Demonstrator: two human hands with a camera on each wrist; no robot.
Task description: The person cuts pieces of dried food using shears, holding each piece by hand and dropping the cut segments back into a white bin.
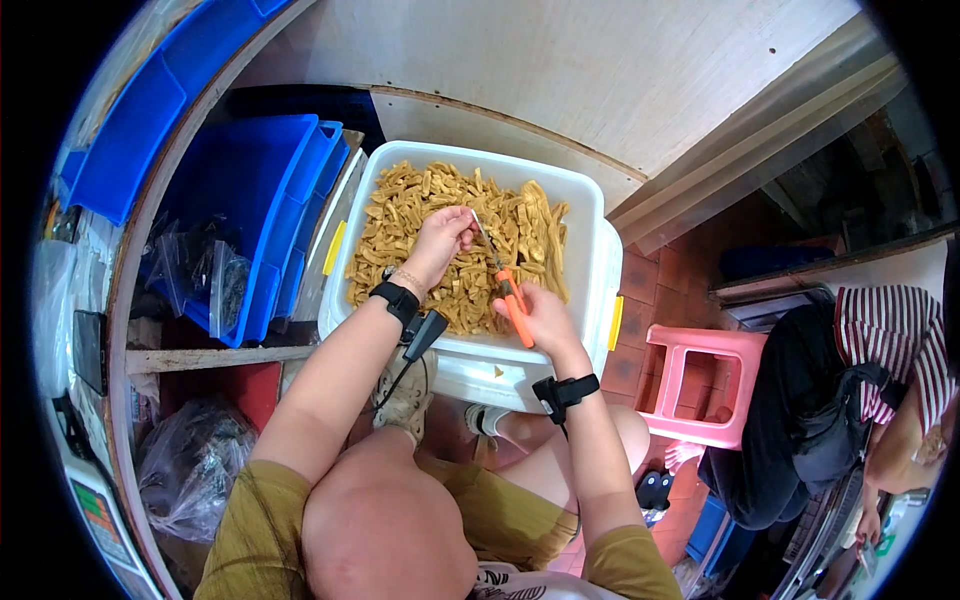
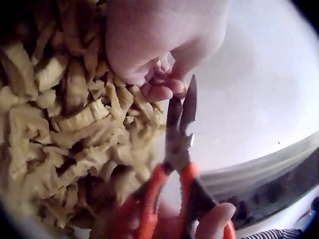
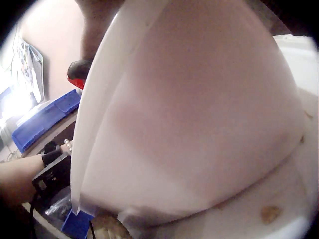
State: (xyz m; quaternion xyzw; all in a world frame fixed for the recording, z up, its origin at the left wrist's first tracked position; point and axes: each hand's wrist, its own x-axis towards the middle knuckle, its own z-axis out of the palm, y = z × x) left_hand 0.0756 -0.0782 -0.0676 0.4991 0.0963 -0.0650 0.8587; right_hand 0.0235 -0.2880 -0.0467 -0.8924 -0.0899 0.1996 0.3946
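A white plastic tub (image 1: 590, 200) holds a heap of yellow-brown, wrinkled food strips and chunks (image 1: 400, 220). My left hand (image 1: 440, 246) is over the middle of the heap, thumb and fingertips pinched together on a small yellow-brown piece (image 2: 186, 89), mostly hidden by the fingers. With my right hand (image 1: 545, 318) I grip orange-and-black-handled scissors (image 2: 178, 144). Their blades are parted and point at the left fingertips, right beside the pinched piece. In the right wrist view the tub's white side (image 3: 189, 124) hides most of that hand's work.
Longer uncut-looking strips (image 1: 540, 230) lie along the tub's right side. Below the tub is another white container (image 1: 460, 375) with a yellow-brown scrap on it. Blue bins (image 1: 250, 200) stand at left, a pink stool (image 1: 745, 380) at right. Another person (image 1: 800, 400) sits beyond the stool.
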